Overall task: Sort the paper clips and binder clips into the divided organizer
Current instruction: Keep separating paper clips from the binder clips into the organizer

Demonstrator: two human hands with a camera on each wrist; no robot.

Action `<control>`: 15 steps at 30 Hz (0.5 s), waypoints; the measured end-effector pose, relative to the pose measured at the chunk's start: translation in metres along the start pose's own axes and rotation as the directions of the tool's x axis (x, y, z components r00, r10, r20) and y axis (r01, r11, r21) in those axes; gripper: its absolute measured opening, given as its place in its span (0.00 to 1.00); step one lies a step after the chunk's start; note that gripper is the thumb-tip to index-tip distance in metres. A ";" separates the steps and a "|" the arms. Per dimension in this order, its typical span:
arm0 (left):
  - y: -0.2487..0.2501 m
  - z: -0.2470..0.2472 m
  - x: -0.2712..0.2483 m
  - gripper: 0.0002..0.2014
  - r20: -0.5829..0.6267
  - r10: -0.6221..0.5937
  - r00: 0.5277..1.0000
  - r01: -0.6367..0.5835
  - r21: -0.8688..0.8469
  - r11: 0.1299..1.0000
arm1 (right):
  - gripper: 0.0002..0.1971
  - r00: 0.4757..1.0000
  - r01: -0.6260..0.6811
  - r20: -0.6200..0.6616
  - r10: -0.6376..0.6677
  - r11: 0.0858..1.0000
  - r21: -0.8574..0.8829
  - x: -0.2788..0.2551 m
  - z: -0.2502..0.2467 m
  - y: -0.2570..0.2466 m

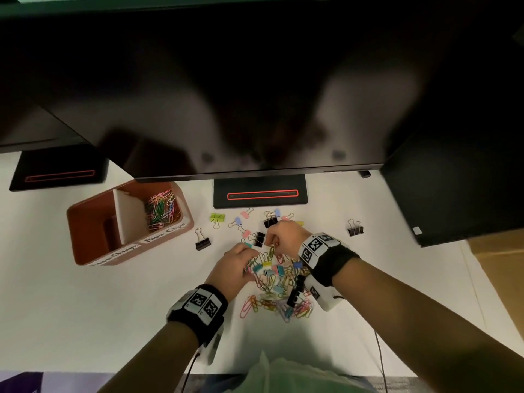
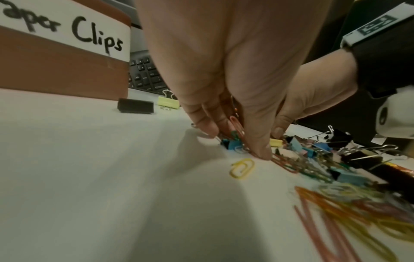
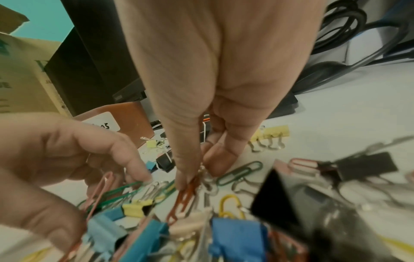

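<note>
Clip pile (image 1: pixel 276 282) partly under hands

the head view is dim above, where the wide black monitor screen (image 1: pixel 255 95) smears into soft reflections, while the white desk surface (image 1: pixel 85 307) is evenly lit. both wrist views bend strongly at the edges. in the left wrist view the near orange wire paper clips (image 2: pixel 336 221) blur, and a soft shadow falls under the left hand (image 2: pixel 224 70).

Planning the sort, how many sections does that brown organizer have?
2: the right section holds paper clips, the left section looks bare, though its floor is partly hidden.
</note>
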State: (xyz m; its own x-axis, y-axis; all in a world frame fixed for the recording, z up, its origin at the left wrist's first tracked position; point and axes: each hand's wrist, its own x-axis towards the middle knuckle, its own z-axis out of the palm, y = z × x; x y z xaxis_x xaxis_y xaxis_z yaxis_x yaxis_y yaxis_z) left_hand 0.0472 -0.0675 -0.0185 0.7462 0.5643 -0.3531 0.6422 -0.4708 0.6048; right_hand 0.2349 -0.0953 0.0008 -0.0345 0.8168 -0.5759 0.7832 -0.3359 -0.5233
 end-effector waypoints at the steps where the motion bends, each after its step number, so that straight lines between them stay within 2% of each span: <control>1: -0.002 -0.001 0.001 0.22 -0.007 -0.003 1.000 0.003 0.005 1.000 | 0.15 1.000 0.002 -0.001 -0.002 1.000 0.009 0.000 -0.001 0.002; 4: -0.009 -0.005 0.003 0.17 -0.025 -0.022 0.999 0.022 0.005 1.000 | 0.13 0.999 0.016 -0.038 -0.015 1.000 0.005 -0.004 -0.003 0.009; 7: -0.015 -0.008 0.004 0.12 -0.038 -0.014 0.999 0.014 0.006 1.000 | 0.18 0.998 0.065 -0.012 -0.065 0.998 -0.006 -0.008 -0.004 0.017; 10: -0.017 -0.008 0.005 0.07 -0.035 -0.018 0.999 0.019 0.016 1.000 | 0.22 0.991 0.133 0.006 -0.133 0.987 -0.090 -0.011 -0.003 0.018; 15: -0.019 -0.003 0.002 0.05 -0.048 0.021 0.999 -0.019 0.043 0.999 | 0.12 0.980 0.198 0.017 -0.198 0.966 -0.168 -0.012 0.003 0.012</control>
State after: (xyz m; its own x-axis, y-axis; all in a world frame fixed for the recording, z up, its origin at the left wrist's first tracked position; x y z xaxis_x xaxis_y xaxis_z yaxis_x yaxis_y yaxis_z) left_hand 0.0363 -0.0553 -0.0286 0.7503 0.5862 -0.3056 0.6349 -0.5099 0.5805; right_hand 0.2426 -0.1104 -0.0001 -0.1996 0.8591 -0.4713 0.8535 -0.0838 -0.5143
